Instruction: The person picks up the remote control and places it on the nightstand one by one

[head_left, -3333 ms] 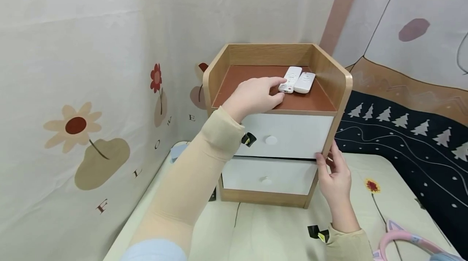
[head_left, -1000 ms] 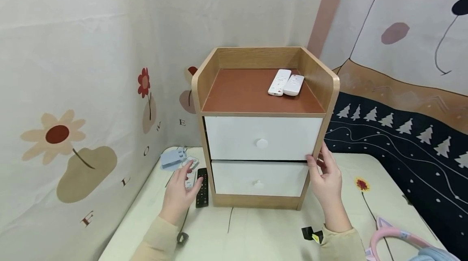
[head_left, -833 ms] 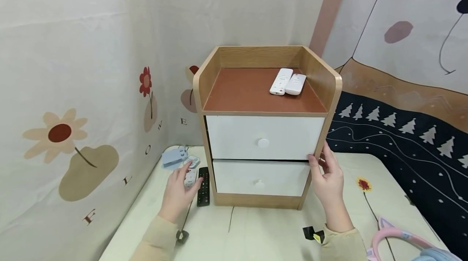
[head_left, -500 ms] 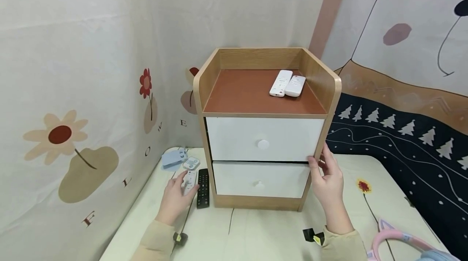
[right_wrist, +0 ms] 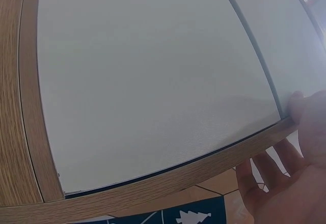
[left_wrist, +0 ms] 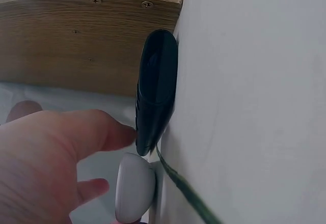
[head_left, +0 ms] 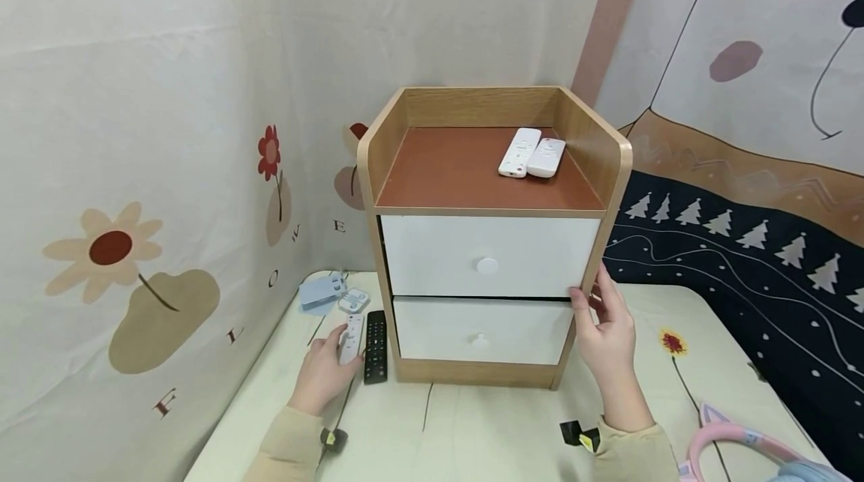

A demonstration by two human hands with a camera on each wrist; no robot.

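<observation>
While R hand (head_left: 609, 336) is gripping R edge of cabinet (head_left: 486, 235), nearer L hand (head_left: 320, 375) is straddling white remote (head_left: 352, 338) toward L edge of counter (head_left: 486, 429), fingers part-curled; can't tell if pinching. Remote's lying just fwd of L palm, long axis running approx fore-aft.

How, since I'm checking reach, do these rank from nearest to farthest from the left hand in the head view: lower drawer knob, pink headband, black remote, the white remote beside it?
1. White remote, at the left hand.
2. Black remote, just right of it.
3. Lower drawer knob, on the cabinet.
4. Pink headband, far right.
</observation>
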